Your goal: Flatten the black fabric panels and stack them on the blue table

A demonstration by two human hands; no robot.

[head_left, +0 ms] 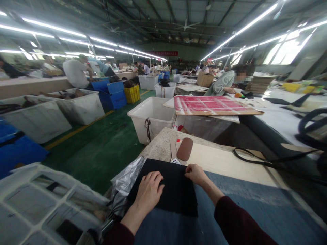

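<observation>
Workshop hall: rows of bright tube lights (258, 19) run beneath a dark roof; a smooth green floor (120, 131) lies to the left, marked with a yellow stripe (76, 132).
Worktable: its speckled, worn grey top (160, 144) shows at the far left corner; a wide blue-grey sheet (245, 200) covers the near part, with a flat cream-coloured board (217, 158) beyond it.
Black piece: a flat, four-sided matte black sheet (173, 190) lies on the blue-grey sheet near the table's left edge, under both hands, just beside crumpled silvery plastic (126, 180).
Left hand (150, 189): palm down on the black sheet, fingers loosely bent and gripping nothing.
Right hand (196, 174): thumb and fingertips drawn together at the black sheet's far right corner, pinching its edge.
Just beyond: a brown oblong piece with rounded corners (185, 149) lies partly on the cream-coloured board, near a white label with dark print (175, 161).
Farther off: an open white plastic bin (138, 119) stands beside a red board with white streaks (209, 103); behind that board leans a co-worker in a grey-green sleeve (221, 83).
</observation>
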